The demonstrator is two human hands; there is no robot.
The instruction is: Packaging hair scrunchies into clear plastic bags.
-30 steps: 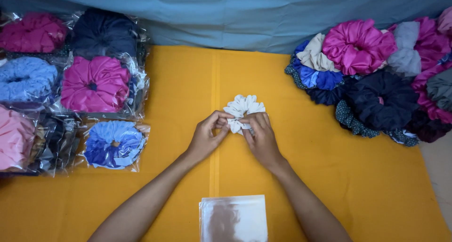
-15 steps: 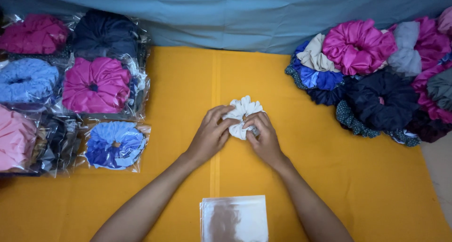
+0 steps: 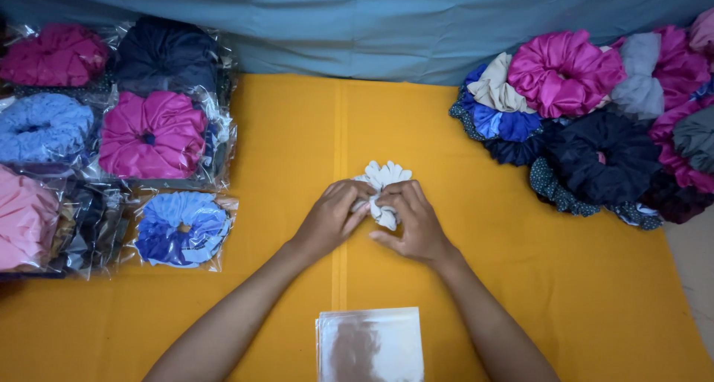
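**A:** Middle of the yellow cloth (image 3: 245, 136), right on its centre crease, you've got the white scrunchie (image 3: 383, 180) pinched between both hands. Left hand (image 3: 331, 218) and right hand (image 3: 413, 222) are both curled tight on it, fingers bunching the fabric.

**B:** Looks like you're at the squash-it-small step. Stack of clear bags (image 3: 370, 345) sits on the cloth's near edge, just below your wrists. I'd guess next you need one hand free to lift a bag open.

White scrunchie (image 3: 383, 180), orange cloth (image 3: 282, 129), magenta bagged scrunchie (image 3: 152, 134), blue bagged scrunchie (image 3: 181, 228), dotted dark scrunchie (image 3: 554, 192)
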